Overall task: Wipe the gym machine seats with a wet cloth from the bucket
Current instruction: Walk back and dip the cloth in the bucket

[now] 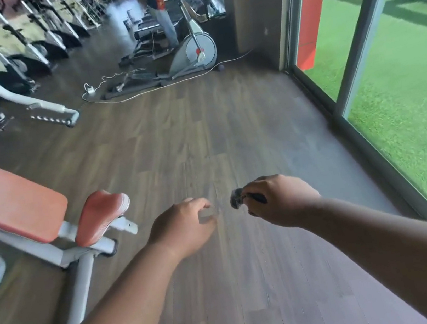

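A dark wadded cloth (237, 198) is held in the curled grip of the right hand (281, 201) above the wooden floor (203, 135), while the blurred left hand (186, 227), fingers curled, is seen beside the orange seat (101, 213).

Both arms reach forward, left hand (185, 224) loosely curled, right hand (281, 200) in a closed grip.

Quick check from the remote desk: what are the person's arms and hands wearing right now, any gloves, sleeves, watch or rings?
Nothing shows on either. The left hand and right hand are bare, with no gloves. Both forearms are uncovered up to the frame's lower edge, so no sleeve is in view. No watch, band or ring is visible, though motion blur softens the fingers, so a thin ring could be missed.
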A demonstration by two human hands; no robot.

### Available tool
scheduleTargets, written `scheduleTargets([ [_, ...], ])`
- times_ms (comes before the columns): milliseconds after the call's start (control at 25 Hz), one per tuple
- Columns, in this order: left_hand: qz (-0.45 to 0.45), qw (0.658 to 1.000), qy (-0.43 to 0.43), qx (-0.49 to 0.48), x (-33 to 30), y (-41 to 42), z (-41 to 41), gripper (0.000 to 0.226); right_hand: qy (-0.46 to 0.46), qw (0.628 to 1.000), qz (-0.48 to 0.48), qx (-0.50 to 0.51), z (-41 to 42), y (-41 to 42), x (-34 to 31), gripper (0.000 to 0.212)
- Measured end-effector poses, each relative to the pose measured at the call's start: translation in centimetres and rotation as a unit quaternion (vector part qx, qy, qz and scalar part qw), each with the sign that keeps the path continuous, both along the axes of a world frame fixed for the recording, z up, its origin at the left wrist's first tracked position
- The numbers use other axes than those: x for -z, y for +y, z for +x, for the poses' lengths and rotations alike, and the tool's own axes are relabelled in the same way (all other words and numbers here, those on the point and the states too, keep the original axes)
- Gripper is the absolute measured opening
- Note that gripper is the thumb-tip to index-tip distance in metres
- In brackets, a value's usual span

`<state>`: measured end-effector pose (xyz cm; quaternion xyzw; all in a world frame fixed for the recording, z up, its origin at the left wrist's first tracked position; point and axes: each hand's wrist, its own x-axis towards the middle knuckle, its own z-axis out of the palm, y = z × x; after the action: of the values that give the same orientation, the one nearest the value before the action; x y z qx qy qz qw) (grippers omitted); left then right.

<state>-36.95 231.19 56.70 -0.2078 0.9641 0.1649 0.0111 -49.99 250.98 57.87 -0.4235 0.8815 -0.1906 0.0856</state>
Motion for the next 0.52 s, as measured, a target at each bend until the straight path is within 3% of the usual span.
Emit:
scheduleTargets([
  [280,0.033,0.998,0.024,-0.048,-0.2,-9.2,-11.1,0.032,0.016,0.999,0.007,-0.036,-13.0,-9.7,-1.2,0.022],
  [520,0.008,1.000,0.011,-0.007,-1.7,-22.5,-24.7,0.035,0.059,0.997,0.035,-0.035,-25.2,-22.5,-2.4,0.026],
])
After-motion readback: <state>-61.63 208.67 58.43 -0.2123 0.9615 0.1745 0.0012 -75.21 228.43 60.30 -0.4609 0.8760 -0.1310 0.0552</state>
